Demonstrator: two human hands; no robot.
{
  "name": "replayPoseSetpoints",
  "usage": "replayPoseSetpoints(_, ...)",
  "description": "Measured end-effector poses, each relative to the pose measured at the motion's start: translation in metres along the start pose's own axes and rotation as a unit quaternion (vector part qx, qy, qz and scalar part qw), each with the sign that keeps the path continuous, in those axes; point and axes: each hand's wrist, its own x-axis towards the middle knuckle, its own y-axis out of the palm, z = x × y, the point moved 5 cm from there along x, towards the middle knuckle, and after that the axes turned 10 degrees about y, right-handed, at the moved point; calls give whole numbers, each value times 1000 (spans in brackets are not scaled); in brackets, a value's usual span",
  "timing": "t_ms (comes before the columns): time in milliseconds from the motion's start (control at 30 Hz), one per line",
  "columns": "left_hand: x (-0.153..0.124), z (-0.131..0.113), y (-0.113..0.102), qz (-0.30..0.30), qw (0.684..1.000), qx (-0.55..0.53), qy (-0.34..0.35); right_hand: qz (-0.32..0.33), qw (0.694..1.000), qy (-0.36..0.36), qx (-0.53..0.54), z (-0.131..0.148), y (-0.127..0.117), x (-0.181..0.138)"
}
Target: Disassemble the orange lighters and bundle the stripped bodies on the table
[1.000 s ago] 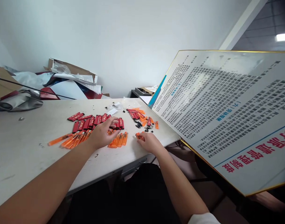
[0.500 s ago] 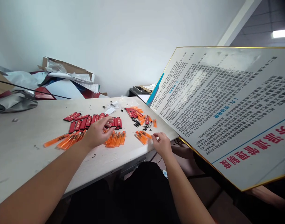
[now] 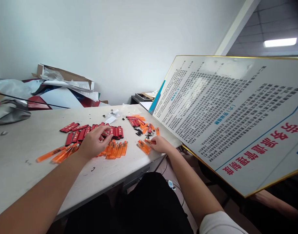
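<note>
A pale laminate table (image 3: 102, 175) fills the lower left, with a large gold-framed printed notice board (image 3: 236, 107) leaning just beyond its right edge. Across the table's middle lie loose red plastic lighters (image 3: 116, 132) and translucent orange plastic lighters (image 3: 116, 150), with small black metal parts (image 3: 138, 131) toward its far edge. The left hand (image 3: 94, 143) curves over the red lighters, touching them; any grip cannot be told. The right hand (image 3: 160, 144), loosely curled, touches a small orange lighter cluster (image 3: 143, 147) at the table's right side; whether it grasps one is unclear.
</note>
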Motion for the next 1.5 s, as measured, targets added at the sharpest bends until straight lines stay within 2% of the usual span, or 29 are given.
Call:
replayPoseSetpoints(100, 0, 2, 0, 1, 1000, 3, -1, -42, 997, 22, 60, -14, -4, -9)
replayPoseSetpoints(167, -1, 4, 1, -3, 1000, 1, -1, -72, 983, 28, 165, -25, -5, -21)
replayPoseSetpoints(200, -1, 5, 1, -6, 1000, 0, 1, -85, 961, 30, 261, -32, -6, -29)
replayPoseSetpoints(233, -1, 6, 2, -8, 1000, -1, 3, -96, 923, 29, 370, -38, -6, -38)
replayPoseSetpoints(300, -2, 8, 2, -12, 1000, 0, 7, -122, 826, 27, 549, -50, -6, -57)
replayPoseSetpoints(333, -2, 8, 2, -10, 1000, 3, 8, -140, 785, 27, 603, -55, -6, -67)
replayPoseSetpoints(433, -2, 9, 2, 5, 1000, 17, -3, -223, 699, 26, 679, -67, -13, -96)
replayPoseSetpoints(500, -1, 10, 2, 12, 999, 28, -11, -289, 672, 24, 681, -73, -23, -112)
replayPoseSetpoints(600, 0, 11, 2, 2, 999, 38, -14, -361, 663, 7, 656, -75, -40, -131)
replayPoseSetpoints(800, 0, 11, 1, -6, 999, 50, -1, -411, 654, -24, 635, -62, -64, -153)
replayPoseSetpoints(1067, 1, 11, -1, -6, 998, 57, -13, -417, 638, -16, 647, -42, -71, -163)
replayPoseSetpoints(1500, 0, 11, -2, -7, 998, 61, -14, -398, 622, -1, 674, -45, -69, -162)
